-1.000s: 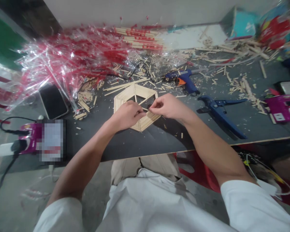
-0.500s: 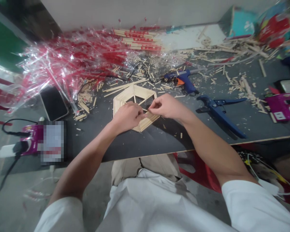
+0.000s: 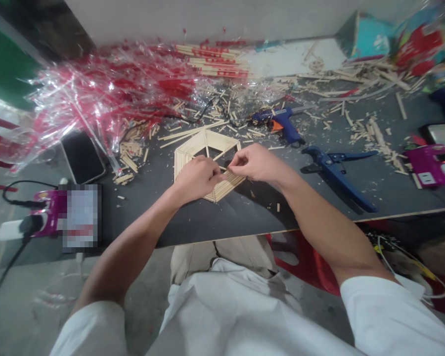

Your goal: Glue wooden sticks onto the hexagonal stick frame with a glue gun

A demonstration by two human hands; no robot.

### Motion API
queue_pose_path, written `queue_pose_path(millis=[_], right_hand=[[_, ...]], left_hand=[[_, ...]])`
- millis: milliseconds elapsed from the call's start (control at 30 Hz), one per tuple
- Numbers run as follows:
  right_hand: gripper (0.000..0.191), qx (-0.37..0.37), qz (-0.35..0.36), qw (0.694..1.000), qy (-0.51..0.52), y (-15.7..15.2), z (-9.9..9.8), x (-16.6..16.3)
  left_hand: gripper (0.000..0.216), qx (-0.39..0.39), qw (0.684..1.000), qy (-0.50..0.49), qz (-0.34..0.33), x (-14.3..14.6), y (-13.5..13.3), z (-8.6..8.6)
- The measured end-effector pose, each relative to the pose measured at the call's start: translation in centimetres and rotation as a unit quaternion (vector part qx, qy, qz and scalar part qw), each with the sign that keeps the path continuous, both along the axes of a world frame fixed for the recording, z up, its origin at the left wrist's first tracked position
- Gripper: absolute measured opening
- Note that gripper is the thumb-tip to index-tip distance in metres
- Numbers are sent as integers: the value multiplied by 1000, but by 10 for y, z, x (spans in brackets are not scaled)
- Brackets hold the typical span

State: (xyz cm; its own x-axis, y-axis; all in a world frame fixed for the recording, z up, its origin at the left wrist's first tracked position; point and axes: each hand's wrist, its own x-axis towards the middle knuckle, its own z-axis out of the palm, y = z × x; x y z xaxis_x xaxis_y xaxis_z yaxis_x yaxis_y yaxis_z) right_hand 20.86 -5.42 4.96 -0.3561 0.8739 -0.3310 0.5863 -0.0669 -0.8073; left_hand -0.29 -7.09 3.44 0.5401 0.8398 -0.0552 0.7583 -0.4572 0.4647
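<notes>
A hexagonal frame of pale wooden sticks (image 3: 224, 141) lies on the dark table, its sides built of sticks laid in rows, with thin spokes crossing its open middle. My left hand (image 3: 200, 175) bends over its left and front part, fingers curled and closed on it. Thumb and forefinger of my right hand (image 3: 254, 163) are pinched together at the front right inner edge. A bit of pale wooden stick (image 3: 223, 168) shows between the two hands; its ends are hidden by my fingers.
Beyond the frame lie a blue glue gun (image 3: 282, 121) and stick offcuts (image 3: 131, 153). Blue cutters (image 3: 341, 178) rest at right. A phone (image 3: 82, 157) and purple power strip (image 3: 50, 212) are at left. Red and clear plastic wrappers (image 3: 114, 84) heap behind.
</notes>
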Motion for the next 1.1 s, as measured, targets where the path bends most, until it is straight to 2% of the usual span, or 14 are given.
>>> queue_pose_path(millis=[267, 500, 633, 733, 933, 1100], right_hand=[[12, 39, 18, 999, -17, 0, 6, 1], [12, 51, 18, 995, 88, -2, 5, 6], [12, 70, 5, 991, 113, -5, 4, 4], [13, 68, -5, 989, 133, -8, 3, 0], [19, 29, -7, 975, 220, -8, -6, -6], [18, 40, 17, 978, 206, -7, -10, -7]], left_hand=[[28, 47, 999, 5, -15, -3, -6, 0], [26, 140, 988, 71, -5, 5, -16, 9], [22, 118, 985, 124, -2, 9, -20, 12], [28, 132, 985, 105, -30, 6, -19, 7], [27, 175, 984, 34, -23, -4, -14, -9], [27, 200, 979, 32, -14, -4, -15, -12]])
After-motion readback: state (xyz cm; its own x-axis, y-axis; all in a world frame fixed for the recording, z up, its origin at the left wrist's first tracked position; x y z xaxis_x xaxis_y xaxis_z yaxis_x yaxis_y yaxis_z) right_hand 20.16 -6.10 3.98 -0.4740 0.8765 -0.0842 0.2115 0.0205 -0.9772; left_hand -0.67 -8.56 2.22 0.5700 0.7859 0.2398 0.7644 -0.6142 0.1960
